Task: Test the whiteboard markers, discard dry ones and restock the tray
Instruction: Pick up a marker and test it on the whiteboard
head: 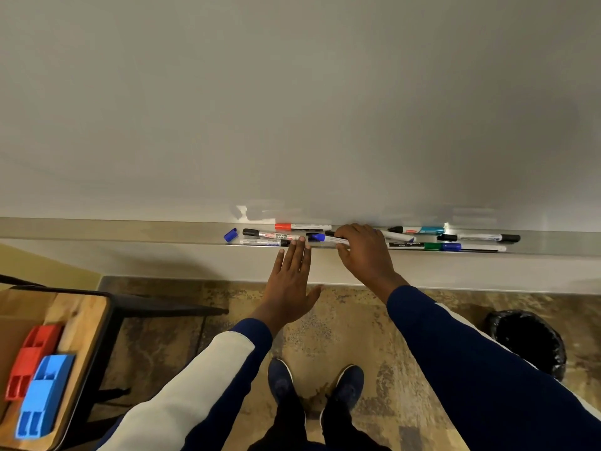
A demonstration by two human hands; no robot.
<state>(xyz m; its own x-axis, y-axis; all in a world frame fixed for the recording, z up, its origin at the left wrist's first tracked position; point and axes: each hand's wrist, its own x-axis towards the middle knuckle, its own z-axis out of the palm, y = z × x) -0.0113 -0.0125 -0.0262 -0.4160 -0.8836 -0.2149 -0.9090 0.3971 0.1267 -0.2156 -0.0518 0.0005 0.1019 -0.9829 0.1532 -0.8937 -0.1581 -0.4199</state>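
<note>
In the head view, a long grey metal tray (130, 230) is seen running along the foot of the whiteboard (292, 109), with markers laid along it in a loose row. At mid-tray an uncapped blue marker (320, 237), white-barrelled with its blue tip turned left, is gripped by the right hand (364, 252). The fingers are curled over the barrel, most of which is covered by that hand. The left hand (292, 278) is held flat, fingers straight and close together, with nothing held; its fingertips are laid at the tray's front edge just beside the blue tip. A loose blue cap (230, 235) is seen lying on the tray at the left end of the row. Beside it a black-capped marker (271, 235) with a red-printed label is laid, and behind that, against the board, a red marker (302, 226). Right of the hands a teal marker (422, 230) and a green marker (432, 246) can be made out among others; their printing is too small to be read. A bin (527, 343) lined in black is stood on the floor at lower right, partly covered by the right sleeve. A wooden side table (84, 320) at lower left is cut off by the frame edge. A red plastic piece (32, 359) and a blue plastic piece (42, 398) are laid on it, their kind unclear.
</note>
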